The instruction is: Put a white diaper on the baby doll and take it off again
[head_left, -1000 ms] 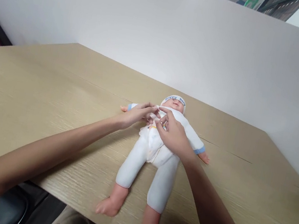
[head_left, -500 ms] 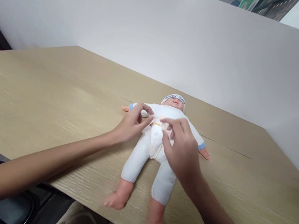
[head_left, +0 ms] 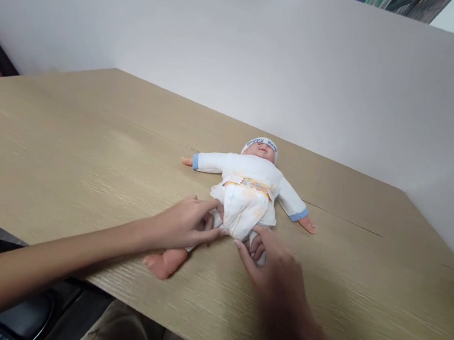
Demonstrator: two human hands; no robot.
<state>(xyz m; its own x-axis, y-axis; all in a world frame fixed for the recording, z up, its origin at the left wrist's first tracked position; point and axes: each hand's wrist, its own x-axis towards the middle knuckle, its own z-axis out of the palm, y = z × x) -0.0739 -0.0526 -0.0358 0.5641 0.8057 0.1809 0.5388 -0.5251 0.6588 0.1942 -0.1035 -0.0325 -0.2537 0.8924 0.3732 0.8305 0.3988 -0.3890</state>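
Note:
A baby doll (head_left: 251, 180) in a white top, a white cap and a printed diaper (head_left: 244, 206) lies on its back on the wooden table (head_left: 82, 151), head away from me. My left hand (head_left: 183, 223) is closed around the doll's left thigh, just above a bare foot (head_left: 161, 263). My right hand (head_left: 275, 271), blurred, grips the other leg below the diaper and hides it.
A white partition wall (head_left: 312, 74) runs along the far side of the table. The table's near edge crosses just below my hands; a dark chair (head_left: 20, 315) and my lap show beneath it.
Both hands slid from the doll's waist down to its legs. The diaper, covered before, now shows fully. The white trouser legs no longer show.

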